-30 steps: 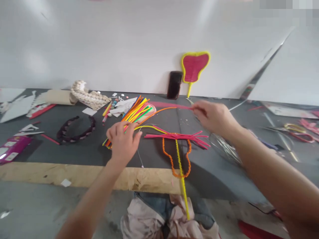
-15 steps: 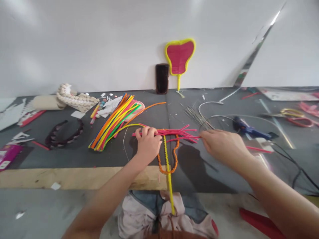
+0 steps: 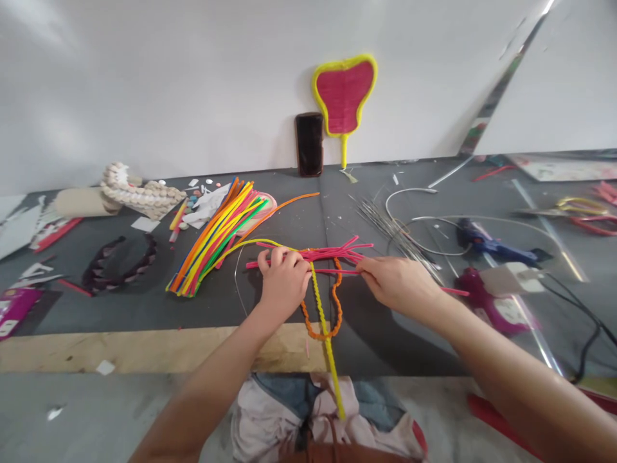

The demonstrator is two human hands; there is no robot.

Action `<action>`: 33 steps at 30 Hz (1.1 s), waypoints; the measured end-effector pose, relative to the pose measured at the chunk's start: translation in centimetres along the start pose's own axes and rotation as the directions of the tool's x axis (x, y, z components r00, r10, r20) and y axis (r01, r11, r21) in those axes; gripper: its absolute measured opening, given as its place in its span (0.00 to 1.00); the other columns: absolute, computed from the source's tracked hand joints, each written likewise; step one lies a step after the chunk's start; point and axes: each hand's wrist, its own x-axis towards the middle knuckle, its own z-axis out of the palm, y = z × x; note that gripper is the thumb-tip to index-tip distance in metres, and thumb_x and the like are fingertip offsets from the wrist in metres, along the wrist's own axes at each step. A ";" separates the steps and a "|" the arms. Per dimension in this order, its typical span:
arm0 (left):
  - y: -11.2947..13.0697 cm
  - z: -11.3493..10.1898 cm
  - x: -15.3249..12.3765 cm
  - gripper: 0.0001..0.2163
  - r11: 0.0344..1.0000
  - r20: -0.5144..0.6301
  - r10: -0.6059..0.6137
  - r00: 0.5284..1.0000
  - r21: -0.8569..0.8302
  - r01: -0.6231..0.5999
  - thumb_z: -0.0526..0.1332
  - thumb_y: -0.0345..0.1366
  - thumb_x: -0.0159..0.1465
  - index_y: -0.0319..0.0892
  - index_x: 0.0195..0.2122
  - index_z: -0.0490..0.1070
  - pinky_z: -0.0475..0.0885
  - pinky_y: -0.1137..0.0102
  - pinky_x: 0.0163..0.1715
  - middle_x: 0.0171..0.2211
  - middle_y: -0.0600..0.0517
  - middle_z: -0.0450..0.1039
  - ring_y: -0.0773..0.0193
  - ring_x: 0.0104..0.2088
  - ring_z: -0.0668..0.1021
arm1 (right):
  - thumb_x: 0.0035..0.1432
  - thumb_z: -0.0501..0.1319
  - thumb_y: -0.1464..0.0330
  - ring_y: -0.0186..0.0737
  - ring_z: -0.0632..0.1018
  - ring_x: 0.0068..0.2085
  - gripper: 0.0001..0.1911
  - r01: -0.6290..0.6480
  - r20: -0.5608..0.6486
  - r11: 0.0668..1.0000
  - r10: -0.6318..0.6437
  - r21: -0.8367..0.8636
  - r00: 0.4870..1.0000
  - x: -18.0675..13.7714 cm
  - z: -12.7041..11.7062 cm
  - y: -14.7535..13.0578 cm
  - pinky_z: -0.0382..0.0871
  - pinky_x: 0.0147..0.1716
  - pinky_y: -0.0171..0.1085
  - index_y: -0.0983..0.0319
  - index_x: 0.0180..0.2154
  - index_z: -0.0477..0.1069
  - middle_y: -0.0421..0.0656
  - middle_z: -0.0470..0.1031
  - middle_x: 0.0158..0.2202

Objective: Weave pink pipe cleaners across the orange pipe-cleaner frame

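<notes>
My left hand (image 3: pixel 284 278) is closed over a bundle of pink pipe cleaners (image 3: pixel 328 254) lying across the top of an orange twisted loop (image 3: pixel 338 302). Between the fingers and thumb of my right hand (image 3: pixel 400 283) is one pink pipe cleaner (image 3: pixel 454 292), its tail sticking out to the right past the hand. A yellow twisted stem (image 3: pixel 330 360) runs down through the loop and over the table edge towards my lap. Fingers of my left hand hide part of the bundle and the loop's upper left.
Coloured pipe cleaners (image 3: pixel 216 241) lie left of my hands, beside a dark braided headband (image 3: pixel 120 267). A phone (image 3: pixel 309 145) and a yellow-rimmed pink fan (image 3: pixel 344 96) lean on the wall. To the right are wires (image 3: pixel 390 225), a blue glue gun (image 3: pixel 496 245), an adapter (image 3: pixel 506 280) and scissors (image 3: pixel 573 209).
My right hand has moved left, closer to my left hand, and its grip now sits further along the pink pipe cleaner. My left hand stays on the bundle. The view has shifted slightly.
</notes>
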 end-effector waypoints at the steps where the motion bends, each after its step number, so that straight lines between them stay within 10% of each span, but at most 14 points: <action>1: 0.0 0.1 0.0 0.07 1.000 -0.009 0.001 1.000 0.017 -0.001 0.57 0.36 0.65 0.47 0.32 0.74 0.53 0.47 0.51 0.40 0.50 0.76 0.50 0.50 0.67 | 0.66 0.48 0.67 0.42 0.80 0.40 0.14 0.014 -0.013 1.000 -0.014 -0.009 1.000 0.3 0.1 -0.3 0.60 0.27 0.35 0.55 0.44 0.72 0.42 0.80 0.40; 18: -2.3 -1.8 -0.8 0.07 0.993 0.157 -0.110 0.981 0.060 0.102 0.57 0.35 0.65 0.43 0.32 0.74 0.55 0.52 0.42 0.34 0.47 0.76 0.50 0.43 0.69 | 0.64 0.53 0.71 0.48 0.73 0.43 0.12 0.146 -0.194 0.981 -0.169 -0.131 0.966 4.5 1.4 -2.8 0.58 0.36 0.41 0.63 0.38 0.75 0.49 0.77 0.38; 24: -1.9 -1.4 -0.8 0.10 0.990 0.187 -0.117 0.975 0.102 0.099 0.52 0.24 0.63 0.40 0.33 0.72 0.56 0.53 0.43 0.32 0.45 0.76 0.51 0.41 0.70 | 0.66 0.55 0.63 0.44 0.70 0.42 0.11 0.289 -0.381 0.957 -0.276 -0.025 0.882 4.2 2.5 -4.7 0.54 0.38 0.41 0.58 0.42 0.75 0.44 0.77 0.39; 33: -2.6 -1.5 -0.2 0.05 0.958 0.222 -0.199 0.955 -0.162 0.237 0.54 0.31 0.66 0.44 0.37 0.69 0.58 0.59 0.43 0.32 0.51 0.76 0.56 0.40 0.72 | 0.62 0.60 0.62 0.41 0.69 0.39 0.09 0.460 -0.329 0.887 -0.426 0.031 0.843 4.3 3.9 -6.0 0.53 0.38 0.41 0.55 0.42 0.78 0.42 0.76 0.36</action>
